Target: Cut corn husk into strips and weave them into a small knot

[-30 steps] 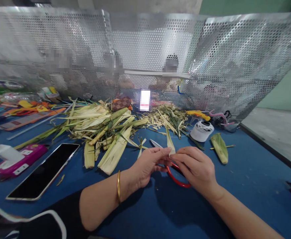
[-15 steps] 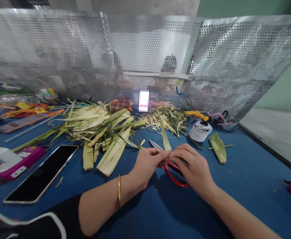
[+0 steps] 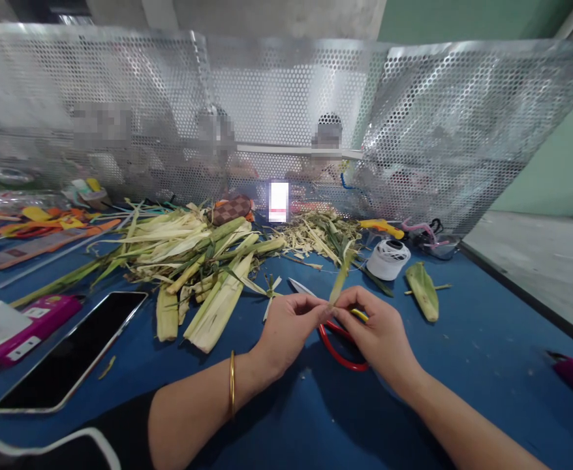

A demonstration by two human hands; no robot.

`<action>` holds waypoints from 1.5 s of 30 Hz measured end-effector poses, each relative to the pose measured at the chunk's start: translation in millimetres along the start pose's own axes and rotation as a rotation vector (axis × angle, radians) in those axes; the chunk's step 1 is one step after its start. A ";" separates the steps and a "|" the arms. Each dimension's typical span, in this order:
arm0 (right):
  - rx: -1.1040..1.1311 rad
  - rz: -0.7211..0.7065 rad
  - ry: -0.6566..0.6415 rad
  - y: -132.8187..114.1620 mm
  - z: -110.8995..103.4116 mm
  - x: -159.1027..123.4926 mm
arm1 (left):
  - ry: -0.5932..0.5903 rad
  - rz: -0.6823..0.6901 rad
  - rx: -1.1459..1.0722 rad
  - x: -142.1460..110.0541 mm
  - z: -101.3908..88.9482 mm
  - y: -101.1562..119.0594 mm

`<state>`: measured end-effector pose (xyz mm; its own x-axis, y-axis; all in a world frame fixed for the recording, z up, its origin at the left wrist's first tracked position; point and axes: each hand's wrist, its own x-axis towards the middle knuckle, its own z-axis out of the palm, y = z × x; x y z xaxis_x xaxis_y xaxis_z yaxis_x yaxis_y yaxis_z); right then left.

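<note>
Between my fingertips a strip of corn husk (image 3: pixel 341 282) points up and away, pale green with a thin far tip. My left hand (image 3: pixel 291 329) pinches its lower end, and my right hand (image 3: pixel 372 329) pinches the same end from the other side. The thumbs nearly meet there. Beneath the hands lie red-handled scissors (image 3: pixel 338 356) on the blue table, blades toward the upper left and partly covered by my left hand. Just left of the blades sits a small knotted piece of husk (image 3: pixel 270 287).
A heap of corn husks (image 3: pixel 179 238) spreads at left, with shredded husk (image 3: pixel 316 232) behind. A white thread spool (image 3: pixel 388 260) and a folded husk (image 3: pixel 422 292) lie right. A phone (image 3: pixel 78 349) and purple power strip (image 3: pixel 32 326) are left. A perforated metal screen (image 3: pixel 286 85) closes the back.
The husk strip's tip has swung from leaning left to leaning right, and its lower end is turned between my fingers. The whole view has shifted slightly.
</note>
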<state>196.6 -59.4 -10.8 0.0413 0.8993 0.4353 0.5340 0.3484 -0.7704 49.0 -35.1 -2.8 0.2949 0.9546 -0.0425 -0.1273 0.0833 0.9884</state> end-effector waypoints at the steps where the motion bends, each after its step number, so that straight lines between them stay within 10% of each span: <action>1: 0.016 0.018 0.011 -0.1 0.3 0.1 | -0.007 0.001 -0.014 -0.3 0.3 -0.1; 22: 0.313 0.125 -0.024 -1.8 0.6 1.8 | -0.095 -0.150 -0.232 4.3 -3.1 -8.0; 45: 0.512 0.209 -0.060 -1.9 1.3 3.4 | -0.062 0.153 0.164 5.0 -3.6 -8.7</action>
<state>194.6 -56.7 -8.4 0.0457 0.9714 0.2332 0.0403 0.2314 -0.9720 48.2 -30.1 -12.1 0.3422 0.9328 0.1133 -0.0207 -0.1131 0.9934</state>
